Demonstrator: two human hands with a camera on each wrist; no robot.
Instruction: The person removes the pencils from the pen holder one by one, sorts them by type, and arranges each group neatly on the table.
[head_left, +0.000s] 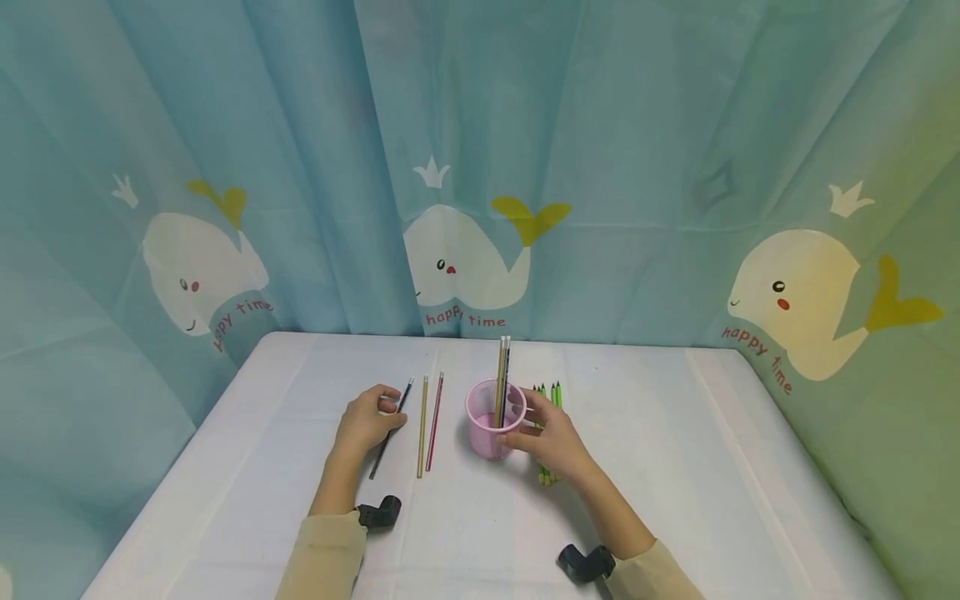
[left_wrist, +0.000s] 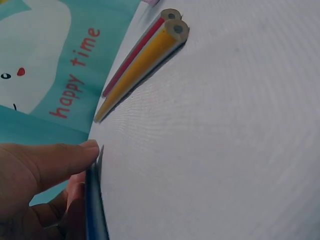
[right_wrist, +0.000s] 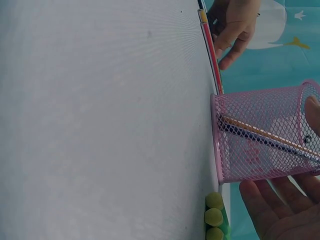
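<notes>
My left hand (head_left: 365, 421) is at a dark blue pencil (head_left: 381, 457), its thumb and bent fingers around the pencil's upper half. In the left wrist view the thumb crosses the dark pencil (left_wrist: 96, 215) and the other fingers lie behind it. My right hand (head_left: 553, 437) grips a pink mesh pen cup (head_left: 483, 442) from the right, the thumb at its near rim. The cup stands upright on the table and holds a gold pencil (head_left: 499, 367) and dark ones (head_left: 507, 367), leaning. In the right wrist view the fingers lie along the mesh cup (right_wrist: 265, 107).
A yellow pencil (head_left: 422, 425) and a red pencil (head_left: 435, 425) lie side by side between the left hand and the cup. Several green pencils (head_left: 557, 396) lie right of the cup, partly hidden by the right hand. A whale-print curtain (head_left: 637, 275) hangs behind the white table (head_left: 660, 433).
</notes>
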